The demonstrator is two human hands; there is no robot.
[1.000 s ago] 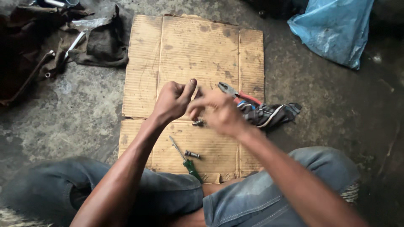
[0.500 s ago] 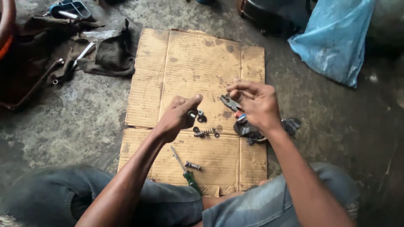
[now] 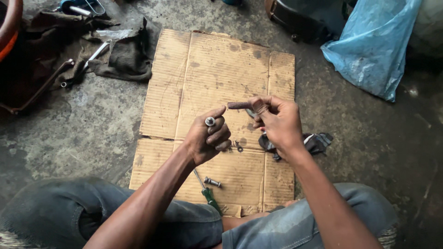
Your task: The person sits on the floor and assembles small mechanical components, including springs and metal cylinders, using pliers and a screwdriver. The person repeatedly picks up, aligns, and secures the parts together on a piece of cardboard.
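I sit over a flattened cardboard sheet (image 3: 207, 69) on a concrete floor. My left hand (image 3: 210, 138) is closed around a small bolt (image 3: 210, 121) whose round silver head shows between thumb and fingers. My right hand (image 3: 277, 122) pinches a short brownish rusty rod (image 3: 240, 105) at its right end and holds it level, just up and right of the left hand. The two hands are apart. A green-handled screwdriver (image 3: 207, 193) and a loose bolt (image 3: 212, 182) lie on the cardboard below my left hand. A small metal piece (image 3: 238, 146) lies between the hands.
A dark rag or glove (image 3: 316, 142) lies behind my right hand at the cardboard's right edge. Dirty cloths and metal tools (image 3: 99, 53) sit at the upper left. A blue plastic bag (image 3: 374, 46) lies at the upper right. My knees in jeans fill the bottom.
The hands have separated. My right hand lifted away from the tools by the rag and now holds the rusty rod up. My left hand closed around the bolt.
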